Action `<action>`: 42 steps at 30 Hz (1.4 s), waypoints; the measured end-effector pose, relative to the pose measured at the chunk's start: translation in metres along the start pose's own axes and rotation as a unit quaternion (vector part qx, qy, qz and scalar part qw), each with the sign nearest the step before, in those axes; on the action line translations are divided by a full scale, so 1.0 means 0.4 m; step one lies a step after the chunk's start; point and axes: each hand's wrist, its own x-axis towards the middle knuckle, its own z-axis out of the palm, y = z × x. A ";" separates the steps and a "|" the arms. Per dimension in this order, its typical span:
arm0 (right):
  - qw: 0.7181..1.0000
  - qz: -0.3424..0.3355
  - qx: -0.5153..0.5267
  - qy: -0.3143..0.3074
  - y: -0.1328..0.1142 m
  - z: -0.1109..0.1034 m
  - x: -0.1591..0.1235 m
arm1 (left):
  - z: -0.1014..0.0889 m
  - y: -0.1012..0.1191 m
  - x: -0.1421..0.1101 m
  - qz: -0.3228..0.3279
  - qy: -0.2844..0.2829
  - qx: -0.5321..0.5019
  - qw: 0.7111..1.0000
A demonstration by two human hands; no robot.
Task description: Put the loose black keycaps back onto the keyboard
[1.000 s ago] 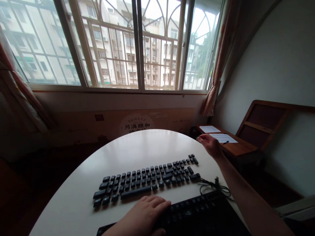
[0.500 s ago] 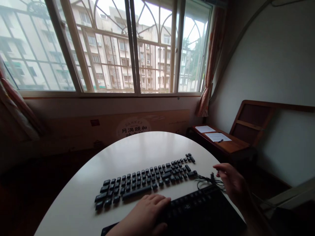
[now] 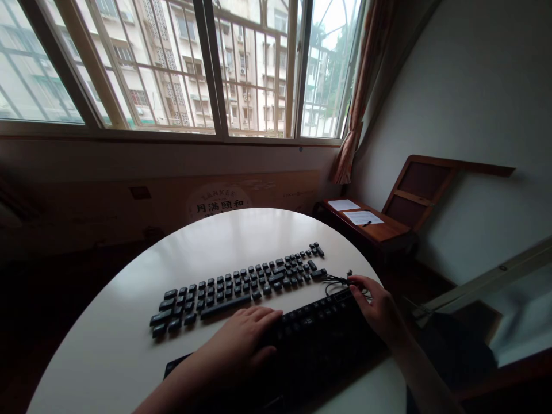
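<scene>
A black keyboard (image 3: 314, 339) lies at the near edge of a white round table (image 3: 233, 236). My left hand (image 3: 241, 345) rests flat on its left part, fingers stretched out. My right hand (image 3: 377, 307) lies on the keyboard's far right corner, fingers bent over the edge beside the coiled black cable (image 3: 338, 280). Beyond the keyboard, several loose black keycaps (image 3: 237, 284) are laid out in rows on the table in keyboard order.
A low wooden side table (image 3: 366, 227) with two paper sheets and a pen stands to the right by the wall, with a wooden frame leaning behind it. A cardboard panel with printed characters (image 3: 219, 206) leans under the barred window. A curtain hangs at the right.
My right hand has come back from near the side table and down onto the keyboard's right corner. My head has tilted lower. The left hand has stayed on the keyboard.
</scene>
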 end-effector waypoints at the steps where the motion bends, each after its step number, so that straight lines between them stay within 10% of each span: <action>1: 1.000 -0.004 -0.006 -0.007 0.000 -0.002 -0.006 | 0.001 -0.002 -0.001 0.000 0.001 -0.001 1.000; 13: 0.994 -0.082 -0.038 -0.055 -0.006 -0.011 -0.053 | -0.002 0.004 0.008 0.001 -0.003 0.009 1.000; 42: 0.998 -0.039 -0.034 -0.047 -0.001 -0.014 -0.057 | -0.014 0.020 0.000 0.004 -0.002 0.003 1.000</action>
